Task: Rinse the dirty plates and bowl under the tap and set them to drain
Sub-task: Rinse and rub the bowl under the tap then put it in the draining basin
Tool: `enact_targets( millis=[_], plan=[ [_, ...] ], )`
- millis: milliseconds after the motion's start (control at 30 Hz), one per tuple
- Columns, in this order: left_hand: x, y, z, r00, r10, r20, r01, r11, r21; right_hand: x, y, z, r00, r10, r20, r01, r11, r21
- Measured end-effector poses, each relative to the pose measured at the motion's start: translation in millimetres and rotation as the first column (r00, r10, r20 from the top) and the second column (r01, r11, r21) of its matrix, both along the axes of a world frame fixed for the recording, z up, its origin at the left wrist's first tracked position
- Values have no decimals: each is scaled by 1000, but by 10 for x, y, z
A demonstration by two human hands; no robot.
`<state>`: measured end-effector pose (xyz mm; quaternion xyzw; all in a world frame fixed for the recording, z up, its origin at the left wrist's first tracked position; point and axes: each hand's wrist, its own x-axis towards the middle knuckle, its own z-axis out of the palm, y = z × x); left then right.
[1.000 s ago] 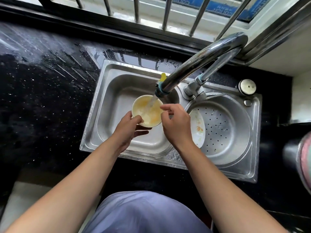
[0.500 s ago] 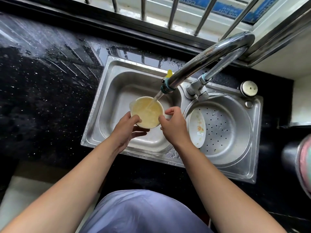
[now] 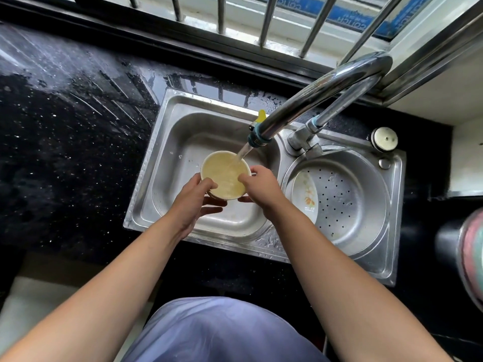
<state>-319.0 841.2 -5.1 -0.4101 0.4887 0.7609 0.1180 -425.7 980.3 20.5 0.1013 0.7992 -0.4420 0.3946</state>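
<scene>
A white bowl (image 3: pixel 224 171), full of cloudy yellowish water, is held level over the left sink basin (image 3: pixel 183 142). Water runs into it from the chrome tap (image 3: pixel 308 100). My left hand (image 3: pixel 194 202) grips the bowl's near left rim, thumb on top and fingers underneath. My right hand (image 3: pixel 261 186) holds the right rim the same way. A white plate (image 3: pixel 304 194) with a flower pattern leans on edge against the left wall of the perforated round drain basin (image 3: pixel 350 205) on the right.
Wet black speckled counter (image 3: pixel 65 142) lies left of the sink. Window bars (image 3: pixel 266 19) run along the back. A round cap (image 3: pixel 384 139) sits at the sink's back right corner. A dark cylindrical object (image 3: pixel 460 246) stands at the right edge.
The bowl has filled with cloudy water and sits flatter under the stream. My right hand slid from the far rim down to the bowl's right side. The view shifted slightly.
</scene>
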Motion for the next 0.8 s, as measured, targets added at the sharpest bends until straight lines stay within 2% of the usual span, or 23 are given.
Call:
enact_targets(
  millis=[167, 267, 433, 567, 700, 800],
  plan=[
    [13, 4, 24, 995, -97, -28, 94, 991, -94, -64, -137, -17, 999, 42, -9, -42, 999, 33],
    [15, -33, 30, 995, -93, -40, 88, 991, -100, -57, -185, -44, 998, 63, 14, -64, 997, 46],
    [16, -56, -46, 997, 60, 40, -59, 998, -29, 28, -138, -34, 997, 49, 53, -49, 999, -8],
    [-33, 10, -82, 984, 138, 108, -143, 989, 34, 129, -103, -14, 1000, -7, -18, 7, 1000, 13],
    [-60, 66, -117, 982, 128, 141, -146, 981, 124, 194, -102, 8, 989, -56, -135, 62, 997, 44],
    [-65, 96, -100, 984, 125, 129, -142, 980, 138, 217, -78, -8, 988, -68, -142, 77, 995, 58]
  ],
)
